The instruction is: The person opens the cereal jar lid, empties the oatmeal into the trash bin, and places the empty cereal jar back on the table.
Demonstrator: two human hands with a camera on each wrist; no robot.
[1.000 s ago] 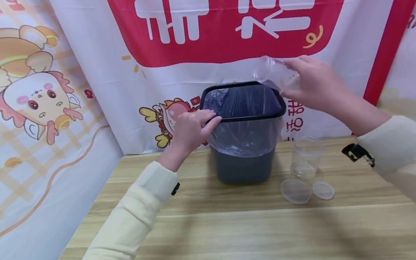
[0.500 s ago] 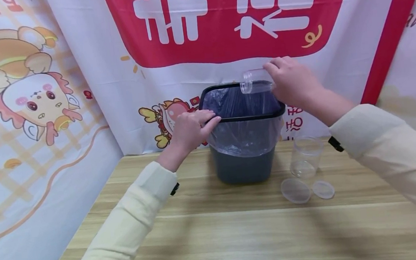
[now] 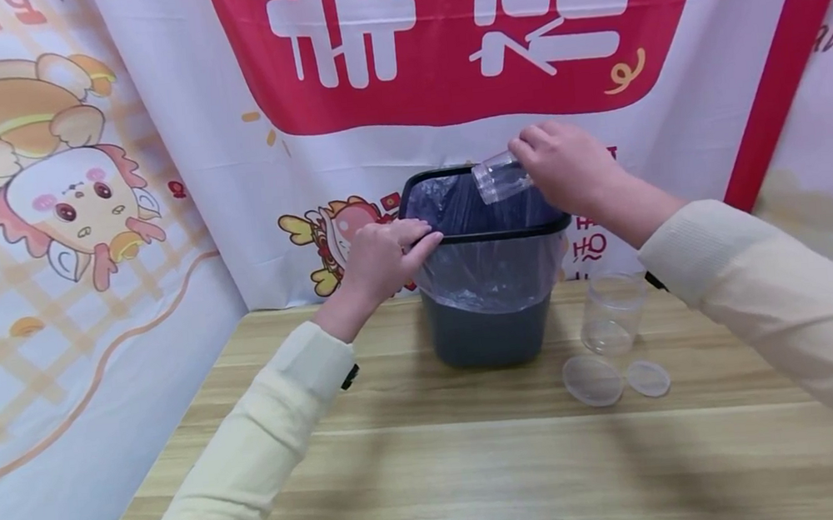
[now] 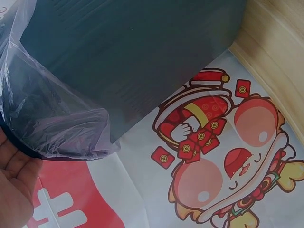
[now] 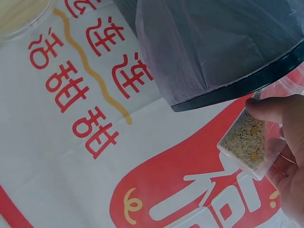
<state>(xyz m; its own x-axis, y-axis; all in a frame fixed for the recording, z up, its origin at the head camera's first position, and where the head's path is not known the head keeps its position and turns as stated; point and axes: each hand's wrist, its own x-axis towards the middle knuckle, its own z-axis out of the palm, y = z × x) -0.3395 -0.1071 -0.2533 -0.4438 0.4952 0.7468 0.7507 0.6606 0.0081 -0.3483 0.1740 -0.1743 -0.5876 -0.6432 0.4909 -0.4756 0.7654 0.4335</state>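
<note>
A dark grey trash bin (image 3: pixel 490 337) with a black rim and a clear plastic liner (image 3: pixel 493 273) stands on the table against the back wall. My left hand (image 3: pixel 379 263) grips its rim at the left front corner, thumb and fingers about the edge. In my right hand (image 3: pixel 565 163) is a clear plastic jar (image 3: pixel 500 176), lying tilted over the bin's right side, its threaded mouth pointing left and down. Through the jar's square base (image 5: pixel 247 142) in the right wrist view show greyish-brown flakes with a few yellowish pieces.
A larger clear round container (image 3: pixel 612 316) stands right of the bin. Before it on the wood-grain table (image 3: pixel 437 476) lie a large translucent lid (image 3: pixel 592 381) and a smaller lid (image 3: pixel 648 378). Printed cloth (image 3: pixel 346 158) covers the wall right behind the bin.
My right hand has moved left and down, carrying the jar farther over the bin; its mouth has turned from upward-left to downward-left. My left hand has stayed on the rim.
</note>
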